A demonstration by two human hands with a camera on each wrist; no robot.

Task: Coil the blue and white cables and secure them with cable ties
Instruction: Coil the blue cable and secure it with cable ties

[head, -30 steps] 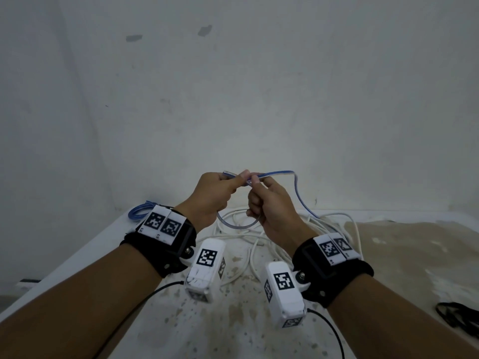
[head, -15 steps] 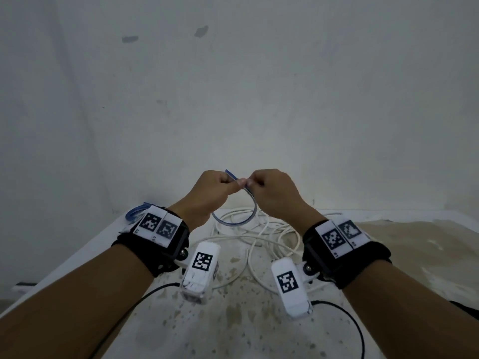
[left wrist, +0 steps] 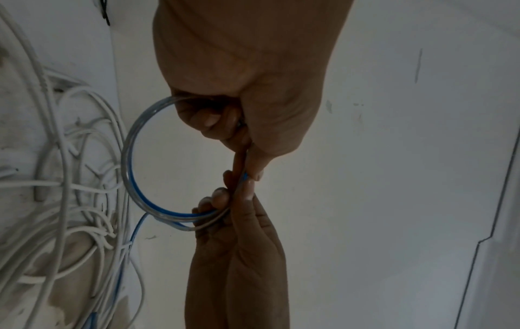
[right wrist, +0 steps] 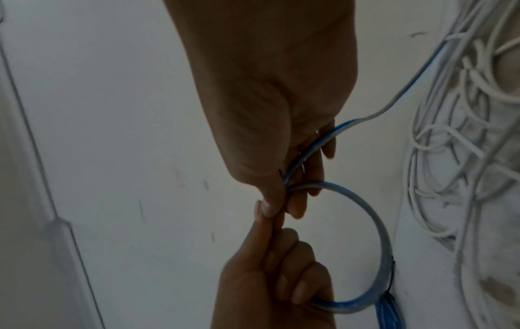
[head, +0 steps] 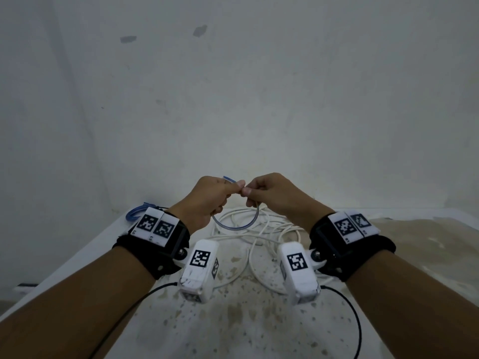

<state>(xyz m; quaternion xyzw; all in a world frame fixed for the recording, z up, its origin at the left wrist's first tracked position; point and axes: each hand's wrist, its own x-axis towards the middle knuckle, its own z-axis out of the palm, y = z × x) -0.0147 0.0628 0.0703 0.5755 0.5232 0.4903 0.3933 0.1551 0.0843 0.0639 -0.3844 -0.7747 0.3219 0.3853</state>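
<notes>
Closest to where I'm standing you get both forearms with the black wrist straps and the white camera pods hanging under them, thin black leads trailing back over the speckled table.

Just past that, both hands are up off the table and meeting fingertip to fingertip. The left hand has thumb and forefinger pinched on the blue cable, with its other fingers curled around the near part of the loop. The right hand pinches the same spot from the other side, its fingers curled over a second strand. Between them hangs one small, neat loop, maybe two turns judging from the left wrist view, where strands overlap. The rest of that cable runs off the right hand and down into the mess on the table, so I'd say the blue coil has only just got going.

Under and behind the hands, the white cable is a loose tangle lying on the table, not coiled at all as far as I can see.

Farther back left, by the wall, there's a blue bundle half hidden behind the left strap. Can't tell if it's already tied off.

No cable ties that I can make out anywhere. So: early days, most of the blue coiling, all the white, and both ties left to do.
</notes>
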